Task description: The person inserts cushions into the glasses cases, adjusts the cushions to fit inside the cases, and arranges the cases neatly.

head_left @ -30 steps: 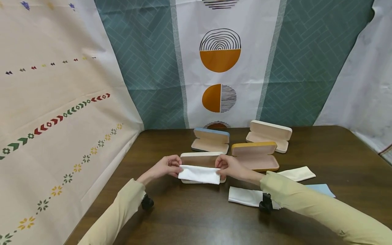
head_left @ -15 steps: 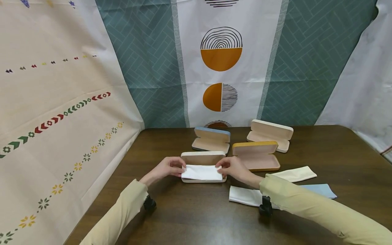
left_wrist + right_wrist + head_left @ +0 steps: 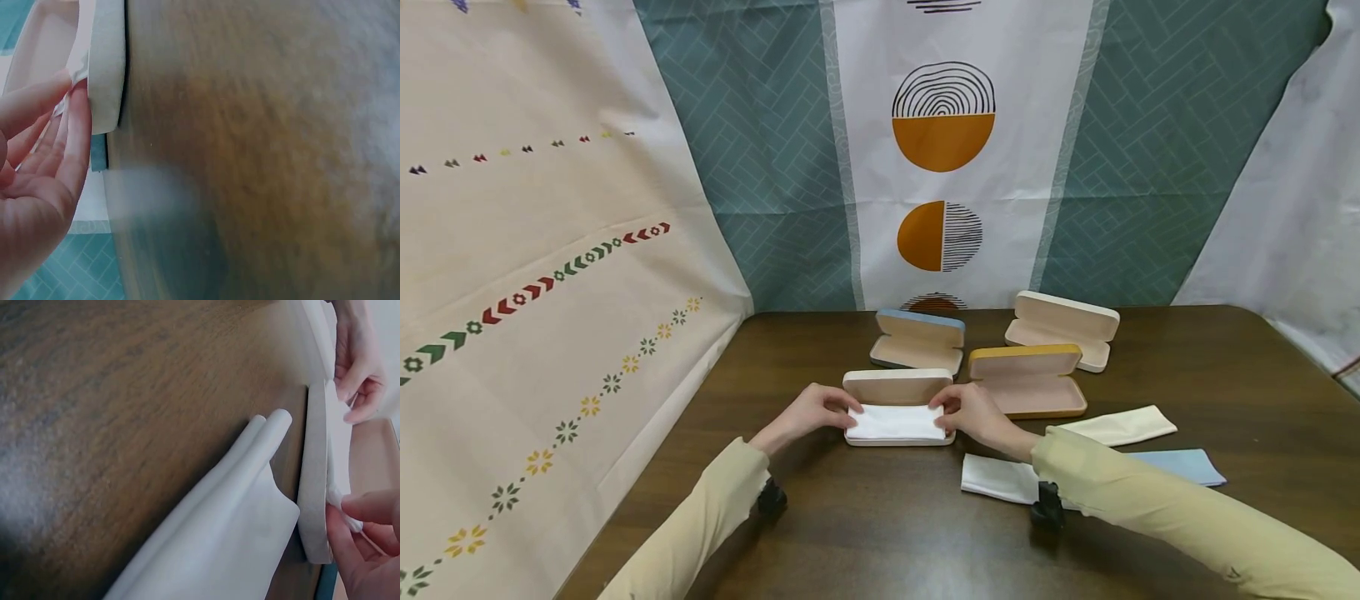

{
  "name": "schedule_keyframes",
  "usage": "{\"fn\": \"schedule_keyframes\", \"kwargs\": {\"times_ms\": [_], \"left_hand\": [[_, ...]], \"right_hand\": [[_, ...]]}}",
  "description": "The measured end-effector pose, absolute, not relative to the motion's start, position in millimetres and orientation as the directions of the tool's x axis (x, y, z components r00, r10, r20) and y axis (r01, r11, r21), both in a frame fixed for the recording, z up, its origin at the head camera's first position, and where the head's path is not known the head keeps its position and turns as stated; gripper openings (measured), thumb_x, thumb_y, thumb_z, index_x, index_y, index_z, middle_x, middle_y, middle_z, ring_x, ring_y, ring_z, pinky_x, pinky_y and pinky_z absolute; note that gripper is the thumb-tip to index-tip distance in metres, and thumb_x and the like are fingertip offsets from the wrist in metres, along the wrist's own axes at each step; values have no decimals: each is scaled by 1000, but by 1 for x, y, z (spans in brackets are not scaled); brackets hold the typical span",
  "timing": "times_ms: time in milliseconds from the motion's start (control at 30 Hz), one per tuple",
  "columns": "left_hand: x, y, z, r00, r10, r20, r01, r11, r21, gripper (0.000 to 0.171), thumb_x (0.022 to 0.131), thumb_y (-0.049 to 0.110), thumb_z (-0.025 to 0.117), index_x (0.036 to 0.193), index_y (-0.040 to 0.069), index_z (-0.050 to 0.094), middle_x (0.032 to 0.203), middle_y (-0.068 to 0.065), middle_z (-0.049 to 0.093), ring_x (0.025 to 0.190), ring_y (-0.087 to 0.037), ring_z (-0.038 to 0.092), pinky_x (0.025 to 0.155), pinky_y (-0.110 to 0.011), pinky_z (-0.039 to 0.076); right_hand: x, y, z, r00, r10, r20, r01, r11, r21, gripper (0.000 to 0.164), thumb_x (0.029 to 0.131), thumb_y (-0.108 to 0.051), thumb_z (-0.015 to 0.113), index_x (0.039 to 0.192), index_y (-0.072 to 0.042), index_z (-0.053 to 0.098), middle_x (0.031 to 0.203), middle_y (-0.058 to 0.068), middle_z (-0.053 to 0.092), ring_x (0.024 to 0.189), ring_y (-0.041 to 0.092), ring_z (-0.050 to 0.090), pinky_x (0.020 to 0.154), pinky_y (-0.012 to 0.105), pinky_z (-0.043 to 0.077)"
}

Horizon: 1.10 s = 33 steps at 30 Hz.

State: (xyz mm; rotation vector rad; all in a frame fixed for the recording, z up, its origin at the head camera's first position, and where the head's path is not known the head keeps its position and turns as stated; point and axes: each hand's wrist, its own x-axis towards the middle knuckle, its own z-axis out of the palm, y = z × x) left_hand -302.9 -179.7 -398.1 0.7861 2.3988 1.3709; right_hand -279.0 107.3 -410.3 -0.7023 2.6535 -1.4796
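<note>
A folded white cloth [image 3: 897, 422] lies in the lower half of an open white glasses case [image 3: 898, 386]. My left hand [image 3: 814, 414] pinches the cloth's left end between thumb and fingers, as the left wrist view also shows at the case's white rim [image 3: 107, 69]. At the other end my right hand [image 3: 973, 414] pinches the cloth's right corner. In the right wrist view the cloth [image 3: 339, 447] sits inside the case wall [image 3: 315, 469], with fingertips of both hands on it.
Behind stand an open blue glasses case [image 3: 917, 342], an open yellow one [image 3: 1028, 382] and another pale one [image 3: 1063, 329]. Right of the hands lie folded cloths: white [image 3: 1000, 479], cream [image 3: 1123, 427] and light blue [image 3: 1183, 466]. Patterned curtains hang behind the wooden table [image 3: 865, 533].
Both hands have carried the white cloth slightly away from me and down, from in front of the open case into its lower half. The other cases and cloths stay where they were.
</note>
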Motion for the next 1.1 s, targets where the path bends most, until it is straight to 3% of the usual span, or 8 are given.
{"fn": "schedule_keyframes", "kwargs": {"times_ms": [167, 733, 1100], "left_hand": [[-291, -169, -380, -817, 572, 68, 390, 462, 797, 17, 77, -2, 69, 93, -9, 66, 87, -18, 64, 68, -26, 55, 58, -24, 45], [-287, -163, -378, -837, 544, 56, 371, 490, 789, 15, 76, -3, 70, 89, -8, 65, 83, -19, 62, 65, -28, 54, 56, -24, 43], [-306, -172, -410, -863, 496, 94, 371, 496, 785, 15, 74, 4, 74, 87, 1, 68, 76, -3, 63, 63, -14, 55, 56, -25, 45]], "right_hand": [[-277, 105, -409, -911, -353, 211, -374, 499, -781, 16, 70, 7, 71, 85, 2, 65, 69, 1, 58, 62, 12, 55, 55, 26, 46], [-277, 102, -404, -932, -318, 174, -335, 571, -749, 17, 68, 6, 73, 82, -1, 66, 68, 0, 57, 63, 11, 51, 56, 26, 44], [-274, 102, -405, -930, -307, 200, -348, 565, -748, 17, 68, 9, 72, 82, 1, 66, 67, 0, 58, 60, 11, 53, 54, 24, 45]]}}
